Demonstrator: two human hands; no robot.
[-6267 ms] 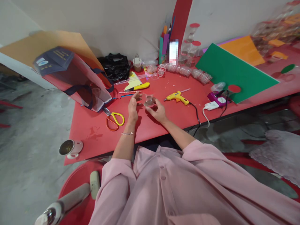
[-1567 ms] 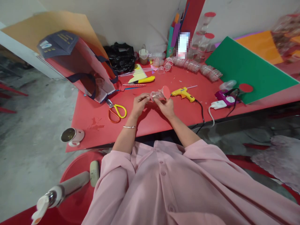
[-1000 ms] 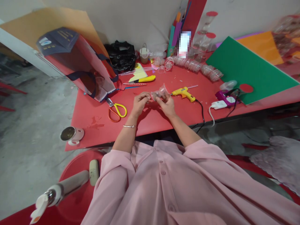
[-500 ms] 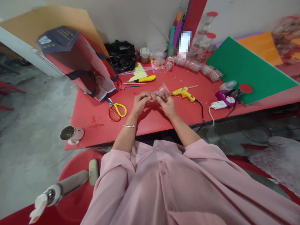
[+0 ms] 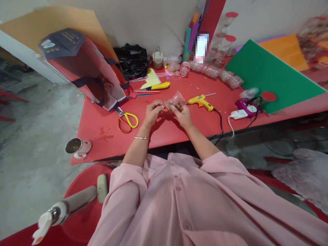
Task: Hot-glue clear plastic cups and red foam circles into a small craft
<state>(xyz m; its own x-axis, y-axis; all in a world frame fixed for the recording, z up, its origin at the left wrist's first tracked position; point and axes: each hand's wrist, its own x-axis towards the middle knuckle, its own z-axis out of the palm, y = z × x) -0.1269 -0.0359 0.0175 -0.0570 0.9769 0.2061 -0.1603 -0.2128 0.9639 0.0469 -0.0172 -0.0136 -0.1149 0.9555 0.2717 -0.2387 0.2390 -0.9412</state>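
Observation:
My right hand [image 5: 182,115] grips a pair of small clear plastic cups [image 5: 178,97], joined base to base and lying tilted above the red table. Its thumb is on the near side of the lower cup, and its other fingers are partly hidden behind. At that cup's rim, my left hand [image 5: 153,114] has thumb and fingers pinched together; the contact is small and hard to see. Just right of the cups lies a yellow hot glue gun [image 5: 201,101] with a clear glue stick in its back. Scissors [image 5: 128,122] with yellow and orange handles rest left of my left hand.
Behind my hands lie a yellow cutter [image 5: 160,86] and rows of stacked clear cups [image 5: 212,71]. A paper bag [image 5: 94,71] stands left, a mug [image 5: 79,146] sits at the table's left edge. A green board [image 5: 271,78] and purple socket adapter [image 5: 247,106] are on the right.
Both hands and the cups stay almost in place, with only a very slight shift of the cups to the left. Nothing has been let go.

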